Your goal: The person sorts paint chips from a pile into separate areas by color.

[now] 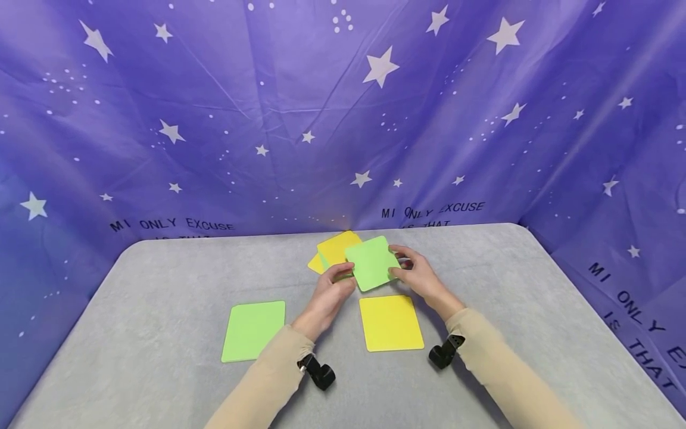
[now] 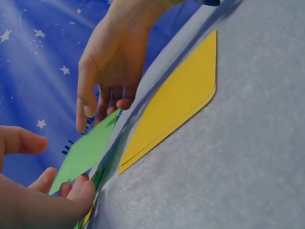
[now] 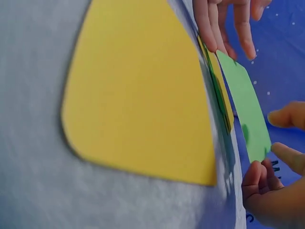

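Observation:
A light green square card is raised above the grey table, tilted, with a hand at each side. My left hand holds its left edge, fingertips at the corner; in the left wrist view that hand has curled fingers under the card. My right hand grips the right edge between thumb and fingers. Right behind the card lies a loose pile of yellow and green cards, partly covered. Nearer me sits a yellow card stack, its layered edge showing in the left wrist view.
Another green square card lies flat on the grey table, left of my left forearm. A purple star-printed curtain stands along the table's back edge and down the right side. Each wrist carries a small black camera.

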{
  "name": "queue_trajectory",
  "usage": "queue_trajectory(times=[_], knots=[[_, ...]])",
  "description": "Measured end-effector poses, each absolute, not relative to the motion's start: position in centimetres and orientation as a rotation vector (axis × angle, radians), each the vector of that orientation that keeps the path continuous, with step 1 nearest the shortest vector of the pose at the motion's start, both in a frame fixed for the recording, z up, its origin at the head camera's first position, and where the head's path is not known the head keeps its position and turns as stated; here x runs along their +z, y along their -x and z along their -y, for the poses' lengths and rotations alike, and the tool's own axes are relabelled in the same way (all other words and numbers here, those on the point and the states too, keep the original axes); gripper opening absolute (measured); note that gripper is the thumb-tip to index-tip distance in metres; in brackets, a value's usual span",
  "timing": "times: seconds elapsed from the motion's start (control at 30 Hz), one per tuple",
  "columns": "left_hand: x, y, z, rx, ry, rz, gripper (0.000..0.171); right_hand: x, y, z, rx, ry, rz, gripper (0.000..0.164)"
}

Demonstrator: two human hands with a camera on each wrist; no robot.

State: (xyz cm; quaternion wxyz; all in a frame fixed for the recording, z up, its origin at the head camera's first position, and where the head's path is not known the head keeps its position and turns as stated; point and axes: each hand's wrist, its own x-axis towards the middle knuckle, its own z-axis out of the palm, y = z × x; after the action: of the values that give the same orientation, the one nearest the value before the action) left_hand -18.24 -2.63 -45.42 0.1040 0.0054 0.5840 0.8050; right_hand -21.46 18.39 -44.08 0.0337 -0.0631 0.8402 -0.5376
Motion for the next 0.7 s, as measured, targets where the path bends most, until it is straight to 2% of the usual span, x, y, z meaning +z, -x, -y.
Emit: queue_trajectory(times=[0.7], knots=[[-45.8,15.8,5.3,2.274,-0.109,-1.956,0.047,-43.5,16.7,-15.5,-1.863,0.121,-2.465,0.048]])
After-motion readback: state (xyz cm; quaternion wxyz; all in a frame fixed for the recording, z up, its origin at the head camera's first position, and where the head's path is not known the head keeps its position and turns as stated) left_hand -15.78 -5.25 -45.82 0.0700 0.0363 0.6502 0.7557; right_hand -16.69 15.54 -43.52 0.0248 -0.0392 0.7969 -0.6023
